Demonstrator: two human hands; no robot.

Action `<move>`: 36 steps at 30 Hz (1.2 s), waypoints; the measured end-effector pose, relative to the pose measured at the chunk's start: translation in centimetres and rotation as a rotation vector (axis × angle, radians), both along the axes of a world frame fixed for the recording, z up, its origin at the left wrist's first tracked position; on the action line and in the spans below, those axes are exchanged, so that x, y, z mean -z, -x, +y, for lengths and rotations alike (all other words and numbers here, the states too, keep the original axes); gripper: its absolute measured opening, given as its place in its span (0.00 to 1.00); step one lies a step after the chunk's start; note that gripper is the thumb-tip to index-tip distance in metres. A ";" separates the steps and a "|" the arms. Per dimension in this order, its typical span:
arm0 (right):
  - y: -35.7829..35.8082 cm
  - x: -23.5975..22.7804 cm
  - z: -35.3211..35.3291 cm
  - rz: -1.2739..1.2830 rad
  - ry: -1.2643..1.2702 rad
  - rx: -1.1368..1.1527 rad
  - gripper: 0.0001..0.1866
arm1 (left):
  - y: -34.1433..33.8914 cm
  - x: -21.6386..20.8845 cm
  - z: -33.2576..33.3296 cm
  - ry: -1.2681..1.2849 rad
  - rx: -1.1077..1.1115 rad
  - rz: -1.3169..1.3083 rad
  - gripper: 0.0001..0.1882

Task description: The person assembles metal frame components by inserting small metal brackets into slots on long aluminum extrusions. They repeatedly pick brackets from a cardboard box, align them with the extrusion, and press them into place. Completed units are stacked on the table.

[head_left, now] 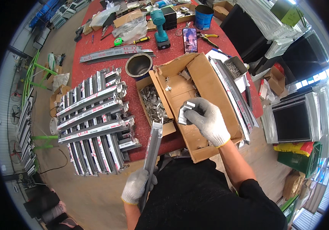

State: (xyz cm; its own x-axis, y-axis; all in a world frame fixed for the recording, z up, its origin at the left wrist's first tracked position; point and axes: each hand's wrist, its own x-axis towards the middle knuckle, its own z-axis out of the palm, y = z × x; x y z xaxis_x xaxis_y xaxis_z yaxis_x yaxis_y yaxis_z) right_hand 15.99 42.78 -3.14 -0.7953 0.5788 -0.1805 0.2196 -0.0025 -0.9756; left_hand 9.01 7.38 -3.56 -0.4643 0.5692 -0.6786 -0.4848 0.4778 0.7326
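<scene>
Left glove (pixel 135 186): I'm wearing whitish knit, yellow-edged at the cuff (pixel 130 199).
Right glove (pixel 209 122): I'm wearing matching knit, also yellow-edged.
Shirt (pixel 195 195): I'm wearing black.
Right sleeve (pixel 253 193): black, leaving my forearm (pixel 236 163) bare.

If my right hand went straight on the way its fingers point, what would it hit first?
Likely the left wall of the large open cardboard box, since your right hand points leftward across it, pinching a silver metal piece. The hand's height is unclear, so it might pass above.

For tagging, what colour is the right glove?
The right glove is whitish with a yellow cuff edge; head view.
</scene>
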 end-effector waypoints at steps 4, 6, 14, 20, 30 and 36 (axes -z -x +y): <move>1.3 -0.9 -2.5 0.087 -0.036 0.086 0.12 | 1.3 -0.6 0.2 -0.018 0.118 -0.047 0.37; 1.6 -1.1 -3.2 0.147 -0.124 0.079 0.13 | 1.7 -0.8 0.3 -0.033 0.157 -0.045 0.36; 2.4 -1.2 -4.4 0.224 -0.437 0.040 0.12 | 1.4 -1.7 0.4 -0.002 0.175 -0.019 0.37; 2.9 -1.4 -3.8 0.261 -0.610 -0.053 0.13 | 1.4 -1.9 0.4 0.036 0.203 0.018 0.39; 4.2 -2.7 -3.5 0.346 0.326 0.136 0.13 | 1.1 -1.0 0.2 0.033 0.112 0.076 0.34; 2.3 -4.5 -1.0 0.189 0.566 -0.065 0.18 | 1.0 -0.8 0.4 0.187 0.132 0.299 0.29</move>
State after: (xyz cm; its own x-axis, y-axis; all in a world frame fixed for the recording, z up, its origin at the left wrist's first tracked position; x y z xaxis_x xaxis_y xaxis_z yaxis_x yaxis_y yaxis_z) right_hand 13.72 41.78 1.33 -0.8742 0.3831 -0.2984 0.0595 -0.5253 -0.8489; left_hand 7.96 7.80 -2.76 -0.5887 0.5159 -0.6223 -0.1884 0.6610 0.7263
